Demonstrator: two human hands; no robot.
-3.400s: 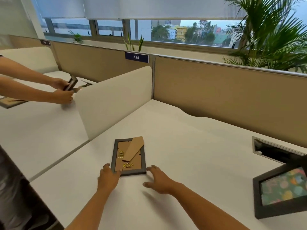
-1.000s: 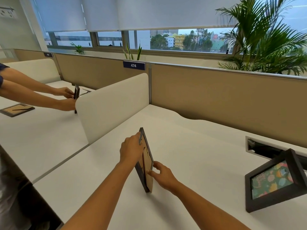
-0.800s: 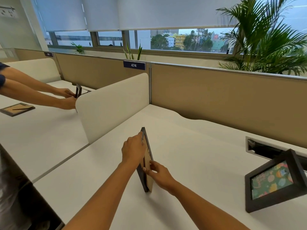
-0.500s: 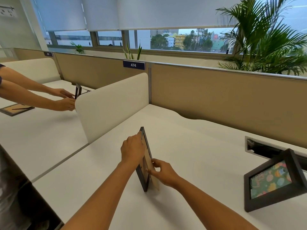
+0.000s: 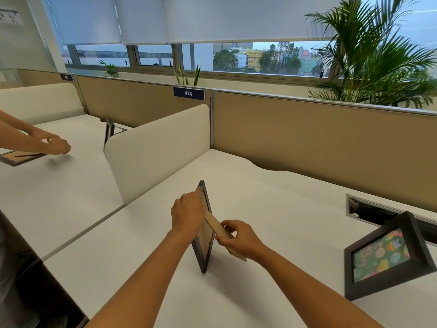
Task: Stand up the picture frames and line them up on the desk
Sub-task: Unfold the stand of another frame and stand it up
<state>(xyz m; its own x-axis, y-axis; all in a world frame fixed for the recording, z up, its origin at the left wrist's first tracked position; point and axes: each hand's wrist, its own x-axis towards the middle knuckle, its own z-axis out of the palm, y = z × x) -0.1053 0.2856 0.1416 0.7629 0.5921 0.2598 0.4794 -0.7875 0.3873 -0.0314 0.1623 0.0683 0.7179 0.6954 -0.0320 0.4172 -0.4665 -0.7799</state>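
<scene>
On the white desk (image 5: 272, 185) the dark picture frame (image 5: 203, 249) stands on edge, left hand (image 5: 188, 213) gripping its top, right hand (image 5: 240, 237) pinching its cardboard easel leg (image 5: 216, 227). A second, standing frame (image 5: 387, 259) sits well right; a cream divider (image 5: 156, 152) flanks left.

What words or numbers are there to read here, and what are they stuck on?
"474": white digits on the dark blue label at the top of the tan partition.
The smaller dark label farther left on the same partition: digits too blurred to read.
The paper on the wall, top left: marks too small to read.
The colourful picture in the standing black frame: curly yellow writing, not readable.
</scene>
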